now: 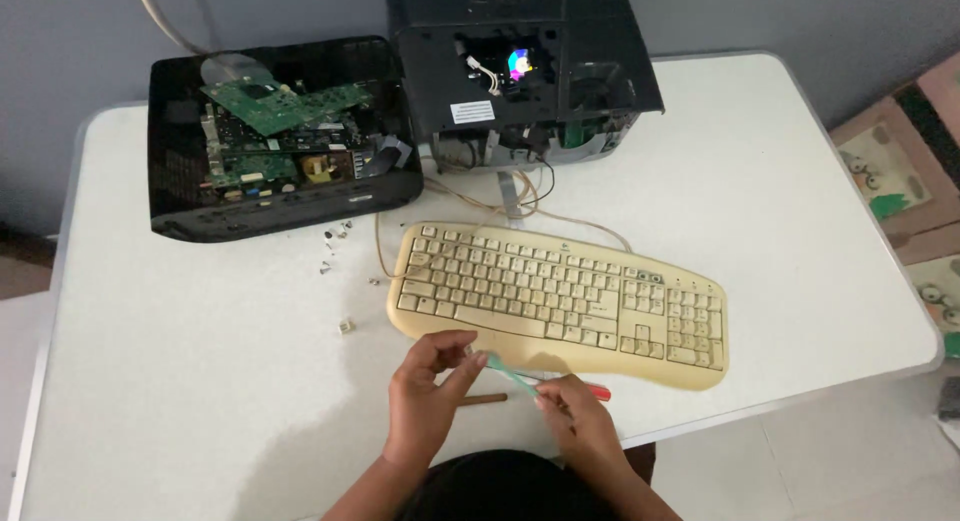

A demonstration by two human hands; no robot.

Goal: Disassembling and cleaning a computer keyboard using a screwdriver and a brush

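The curved, yellowed plastic keyboard point(560, 301) looked matt; the white rectangular table point(780, 211) was smooth; the black plastic casing point(180, 181) shone glossy around green circuit boards point(280, 106).

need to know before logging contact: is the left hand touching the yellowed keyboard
Cannot tell. In the head view the left hand overlaps the keyboard's front edge, but neither contact nor a gap shows.

The desk point(780, 231) runs off the bottom edge at its near-left corner. The opened black device point(520, 51) at the far edge is cut by the top. Small loose parts point(335, 236) beside the black tray point(180, 181) are too small to identify.
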